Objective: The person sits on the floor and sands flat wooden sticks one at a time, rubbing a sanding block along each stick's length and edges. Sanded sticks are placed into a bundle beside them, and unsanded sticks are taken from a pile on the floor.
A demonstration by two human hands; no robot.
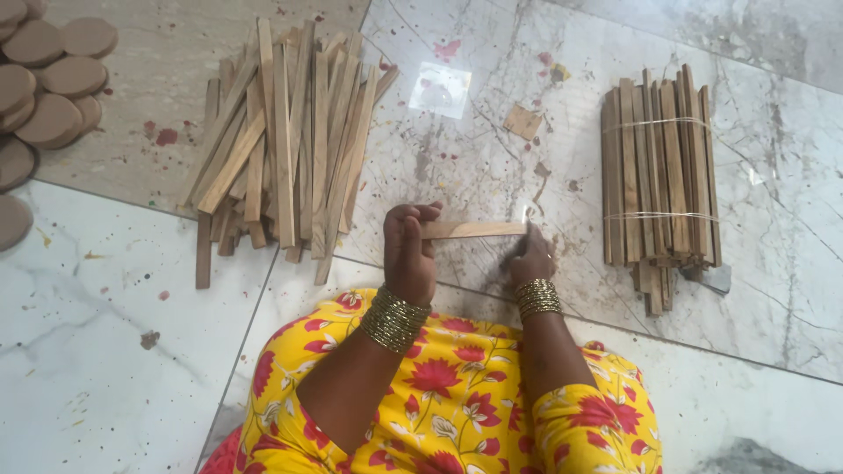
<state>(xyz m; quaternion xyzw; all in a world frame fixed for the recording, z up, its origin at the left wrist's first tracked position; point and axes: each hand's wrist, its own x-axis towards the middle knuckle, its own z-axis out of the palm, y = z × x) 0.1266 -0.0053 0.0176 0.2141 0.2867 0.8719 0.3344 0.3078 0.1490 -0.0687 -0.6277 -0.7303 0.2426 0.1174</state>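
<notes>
Round wooden discs [48, 75] sit at the floor's [105, 351] left edge, beside a loose pile of slats [281, 145]. Your left hand [410, 250] is closed around one end of a wooden slat [470, 230]; your right hand [529, 256] pinches its other end. A tied bundle of slats [659, 171] lies near the right edge.

One loose stick pile [285, 149]; one tied bundle [660, 171]; nine wooden discs [48, 79].

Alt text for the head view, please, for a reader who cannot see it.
Both hands hold one thin wooden strip level above a marble floor, left hand and right hand at opposite ends. A loose strip pile lies left, a tied bundle right.
</notes>
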